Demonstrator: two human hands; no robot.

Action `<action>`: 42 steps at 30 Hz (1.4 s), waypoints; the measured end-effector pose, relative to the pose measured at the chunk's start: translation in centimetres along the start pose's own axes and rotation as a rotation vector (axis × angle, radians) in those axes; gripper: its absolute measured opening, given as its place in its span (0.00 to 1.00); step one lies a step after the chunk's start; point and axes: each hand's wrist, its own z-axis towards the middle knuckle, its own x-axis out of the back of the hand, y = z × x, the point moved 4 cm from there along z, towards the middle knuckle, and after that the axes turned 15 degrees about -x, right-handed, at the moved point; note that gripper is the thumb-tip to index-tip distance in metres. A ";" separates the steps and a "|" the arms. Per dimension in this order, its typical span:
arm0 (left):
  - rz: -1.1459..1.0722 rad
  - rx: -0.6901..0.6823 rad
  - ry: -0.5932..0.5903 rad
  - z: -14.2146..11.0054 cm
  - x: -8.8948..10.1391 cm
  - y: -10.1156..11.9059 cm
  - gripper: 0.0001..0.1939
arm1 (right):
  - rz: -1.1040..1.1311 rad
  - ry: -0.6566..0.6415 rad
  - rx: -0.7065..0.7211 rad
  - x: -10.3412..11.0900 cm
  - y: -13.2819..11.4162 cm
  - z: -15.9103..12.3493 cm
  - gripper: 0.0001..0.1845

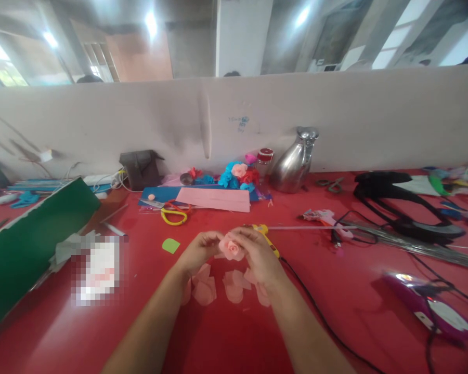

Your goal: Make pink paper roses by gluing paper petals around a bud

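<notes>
Between my hands is a small pink paper rose [232, 248] with curled petals. My right hand [260, 255] grips it from the right, fingers over its top edge. My left hand [197, 254] pinches at its left edge, the fingertips partly hidden. Below them, loose pink paper petals [205, 289] lie on the red table in small groups, partly covered by my wrists. Just behind my right hand rests a yellow glue gun [273, 245] with a clear glue stick in it and a black cord.
Yellow-handled scissors [174, 216] and pink paper [214, 199] lie ahead, near blue and red paper flowers [228, 178]. A steel jug [292, 163] stands by the partition. To the right are wires [417, 249] and a purple device [432, 306]; at left, a green board [35, 249].
</notes>
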 end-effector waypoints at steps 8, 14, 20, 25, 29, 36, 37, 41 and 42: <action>-0.026 -0.034 0.053 0.0 0.2 -0.3 0.05 | 0.158 0.020 0.017 0.2 -0.2 -0.2 0.09; -0.057 -0.046 0.132 0.1 0.5 -0.5 0.07 | 0.282 0.087 0.133 1.2 -0.7 0.1 0.09; 0.018 -0.025 0.076 0.2 0.5 0.2 0.07 | 0.048 0.088 -0.049 1.3 0.1 0.5 0.19; 0.091 0.056 0.008 0.2 0.0 0.8 0.09 | -0.110 -0.019 -0.059 0.4 -0.5 -0.1 0.20; 0.119 0.087 0.022 0.0 0.1 0.5 0.09 | -0.137 -0.019 -0.024 0.4 -0.7 -0.3 0.15; 0.154 0.076 -0.013 0.1 0.3 0.3 0.07 | -0.263 0.040 0.054 0.7 -1.3 -0.6 0.06; 0.150 0.076 -0.015 0.1 0.3 0.4 0.07 | -0.281 0.053 0.062 0.8 -1.5 -0.7 0.06; 0.145 0.069 0.003 0.1 0.4 0.6 0.08 | -0.386 0.106 0.134 0.8 -2.7 -1.3 0.07; 0.148 0.064 0.008 0.1 0.4 0.6 0.08 | -0.410 0.119 0.168 0.8 -3.0 -1.5 0.07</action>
